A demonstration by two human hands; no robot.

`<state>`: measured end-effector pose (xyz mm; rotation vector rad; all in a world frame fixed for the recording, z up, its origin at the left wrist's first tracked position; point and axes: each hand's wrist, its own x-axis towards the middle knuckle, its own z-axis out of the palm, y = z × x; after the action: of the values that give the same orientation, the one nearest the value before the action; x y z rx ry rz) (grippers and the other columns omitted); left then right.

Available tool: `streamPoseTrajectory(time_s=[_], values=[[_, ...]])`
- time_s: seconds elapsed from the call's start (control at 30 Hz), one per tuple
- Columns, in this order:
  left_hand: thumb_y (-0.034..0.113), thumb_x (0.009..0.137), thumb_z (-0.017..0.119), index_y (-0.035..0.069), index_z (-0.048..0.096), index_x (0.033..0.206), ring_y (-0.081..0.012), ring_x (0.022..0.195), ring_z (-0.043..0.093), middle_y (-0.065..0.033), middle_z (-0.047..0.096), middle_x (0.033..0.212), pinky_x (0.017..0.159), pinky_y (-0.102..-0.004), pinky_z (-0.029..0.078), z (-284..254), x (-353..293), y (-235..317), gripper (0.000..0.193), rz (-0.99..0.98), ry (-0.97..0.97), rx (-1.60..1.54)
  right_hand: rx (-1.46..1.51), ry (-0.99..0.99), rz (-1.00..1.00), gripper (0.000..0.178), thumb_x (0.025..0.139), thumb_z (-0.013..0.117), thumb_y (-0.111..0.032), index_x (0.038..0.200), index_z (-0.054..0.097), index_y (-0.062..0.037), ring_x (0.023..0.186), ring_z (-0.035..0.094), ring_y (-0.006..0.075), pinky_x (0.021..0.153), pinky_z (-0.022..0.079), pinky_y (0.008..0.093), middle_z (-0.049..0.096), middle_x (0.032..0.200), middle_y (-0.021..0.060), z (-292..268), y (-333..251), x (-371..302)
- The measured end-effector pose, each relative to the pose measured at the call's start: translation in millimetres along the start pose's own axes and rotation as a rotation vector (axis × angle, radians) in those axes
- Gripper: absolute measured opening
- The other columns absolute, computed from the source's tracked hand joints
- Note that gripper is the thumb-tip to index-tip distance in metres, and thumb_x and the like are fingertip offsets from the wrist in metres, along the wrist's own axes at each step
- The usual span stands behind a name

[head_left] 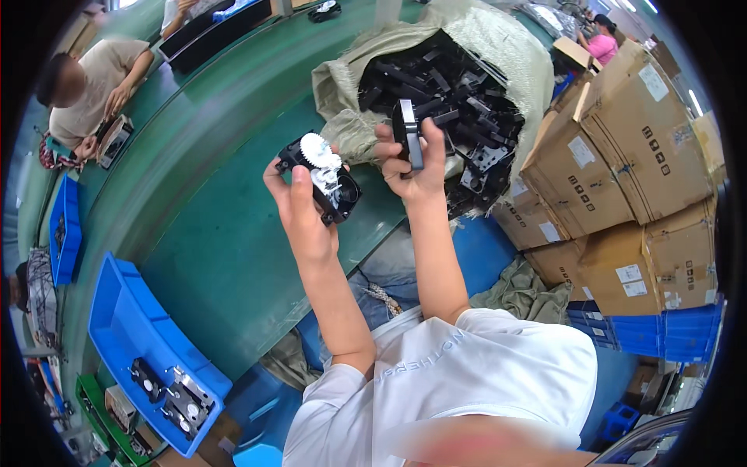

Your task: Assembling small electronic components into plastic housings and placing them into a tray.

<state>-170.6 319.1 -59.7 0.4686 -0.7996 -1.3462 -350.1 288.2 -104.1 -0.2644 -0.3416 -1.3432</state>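
My left hand [305, 214] is closed round a black plastic gear housing [339, 204], thumb on its near side. White toothed gears [317, 150] are stacked on the housing's upper face. To the right, my right hand [419, 167] grips a small dark block-shaped part [406, 128] with a pale top end, held upright between thumb and fingers. The two parts are apart, both raised above the green work surface [226, 233]. Just beyond my right hand lies an open woven sack [498, 39] filled with black plastic parts [436, 78].
Stacked cardboard boxes [622, 156] stand close on the right. At left a blue bin [144, 311] holds some mechanism parts [187, 405], with a green tray [97, 409] beside it. Another blue tray [66, 229] lies farther off. A co-worker [93, 86] handles a part across the bench.
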Motion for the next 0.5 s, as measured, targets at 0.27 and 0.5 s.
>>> streamPoseTrajectory(time_s=[0.27,0.5], values=[[0.024,0.097,0.057,0.008,0.034,0.124,-0.0224,0.095,0.059,-0.0206,0.06,0.112,0.087,-0.0319,0.046,14.3,-13.7,10.7,0.039,0.001,0.053,0.359,-0.563,0.065,-0.105,0.056,0.088,0.049,-0.025,0.138,0.044,-0.0022,0.089,0.057,0.0205,0.064,0.051,0.0306,0.059,0.114,0.0154,17.1,40.6,1.3],[0.023,0.094,0.064,0.006,0.031,0.122,-0.014,0.084,0.049,-0.0142,0.052,0.105,0.077,-0.0273,0.042,27.6,-18.8,10.8,0.046,0.03,0.01,0.505,-0.93,0.229,-0.17,0.062,0.085,0.047,-0.025,0.139,0.043,0.0043,0.094,0.056,0.0202,0.083,0.046,0.03,0.061,0.117,0.0163,35.2,54.2,-2.2]])
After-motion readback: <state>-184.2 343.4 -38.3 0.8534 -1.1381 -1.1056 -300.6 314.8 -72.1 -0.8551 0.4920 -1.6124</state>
